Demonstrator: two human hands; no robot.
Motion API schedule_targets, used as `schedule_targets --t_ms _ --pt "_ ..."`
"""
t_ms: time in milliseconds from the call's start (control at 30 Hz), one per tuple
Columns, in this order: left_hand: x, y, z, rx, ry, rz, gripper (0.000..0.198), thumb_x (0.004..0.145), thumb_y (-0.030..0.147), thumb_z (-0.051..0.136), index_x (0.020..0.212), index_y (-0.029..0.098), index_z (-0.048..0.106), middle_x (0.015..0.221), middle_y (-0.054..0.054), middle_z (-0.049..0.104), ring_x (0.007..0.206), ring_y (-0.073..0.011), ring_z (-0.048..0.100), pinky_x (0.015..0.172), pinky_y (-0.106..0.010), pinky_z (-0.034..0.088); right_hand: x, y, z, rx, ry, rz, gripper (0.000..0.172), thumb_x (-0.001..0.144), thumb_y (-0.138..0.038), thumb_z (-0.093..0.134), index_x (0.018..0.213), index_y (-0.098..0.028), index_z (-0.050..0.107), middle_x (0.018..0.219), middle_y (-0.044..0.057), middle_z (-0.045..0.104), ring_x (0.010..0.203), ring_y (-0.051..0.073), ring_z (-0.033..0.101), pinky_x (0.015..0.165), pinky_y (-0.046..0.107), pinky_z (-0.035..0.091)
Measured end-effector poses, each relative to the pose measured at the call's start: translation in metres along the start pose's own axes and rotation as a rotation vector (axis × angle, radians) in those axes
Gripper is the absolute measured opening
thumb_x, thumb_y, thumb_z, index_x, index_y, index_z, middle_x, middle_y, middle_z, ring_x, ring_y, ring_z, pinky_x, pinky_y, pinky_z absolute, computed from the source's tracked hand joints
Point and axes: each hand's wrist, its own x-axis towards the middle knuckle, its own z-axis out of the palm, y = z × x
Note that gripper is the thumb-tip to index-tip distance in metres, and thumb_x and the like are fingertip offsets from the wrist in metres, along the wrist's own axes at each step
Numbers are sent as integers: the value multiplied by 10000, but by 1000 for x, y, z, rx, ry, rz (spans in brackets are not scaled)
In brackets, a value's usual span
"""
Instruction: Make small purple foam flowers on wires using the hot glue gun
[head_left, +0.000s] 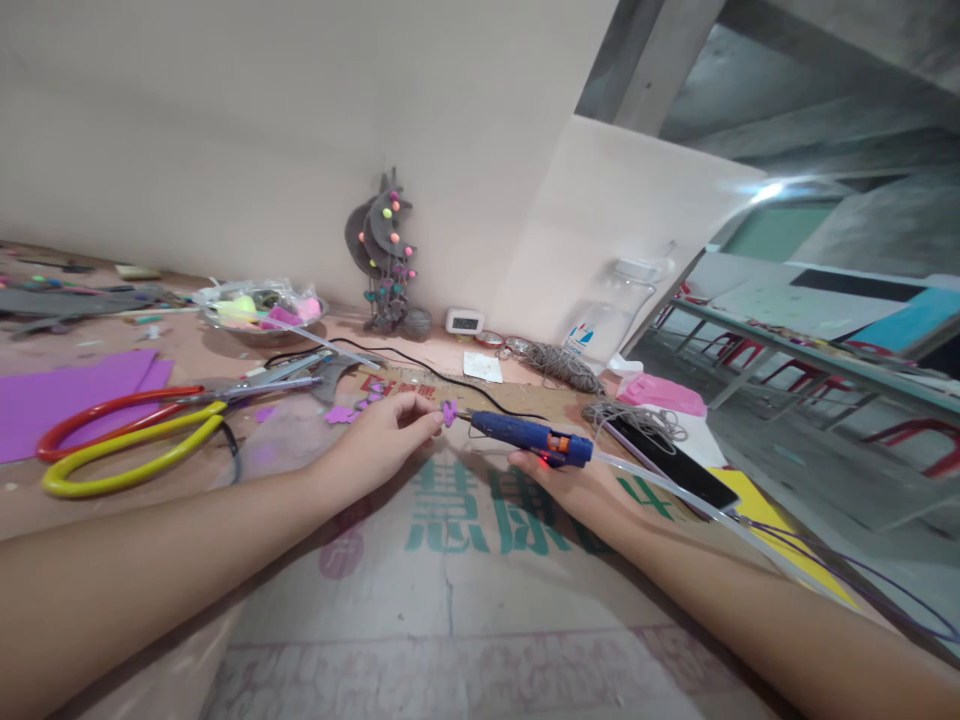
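Observation:
My left hand (401,432) pinches a small purple foam piece (450,412) between thumb and fingertips. My right hand (559,478) is wrapped round a blue hot glue gun (517,433), whose tip points left at the foam piece; whether they touch I cannot tell. A long clear glue stick (660,487) runs out of the gun's back, and a red light glows near its trigger. More purple cut-outs (343,413) lie just beyond my left hand. Printed cardboard (360,610) lies beneath both hands.
Scissors with red and yellow handles (135,440) and purple foam sheets (82,400) lie at left. Behind stand a bowl of supplies (259,318), a grey moon ornament (381,250), a small digital clock (465,321) and a plastic bottle (611,310). At right lie grey yarn (562,367) and a phone (675,465).

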Motion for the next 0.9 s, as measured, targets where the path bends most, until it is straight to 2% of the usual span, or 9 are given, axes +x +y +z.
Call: schedule_targets --t_ms 633,900 --pt "0 -2 -1 38 -25 32 183 777 345 545 733 169 564 661 21 563 625 -133 521 596 -238 385 -1 -4 0 11 -12 4 221 756 -382 603 881 -209 662 874 36 705 829 242 639 714 317 520" --pt "0 -3 0 36 -19 21 192 783 359 534 756 171 564 659 20 553 622 -137 520 592 -243 379 -1 -3 -1 -11 -7 -9 276 757 -413 592 905 -193 668 862 57 701 817 262 644 705 348 522"
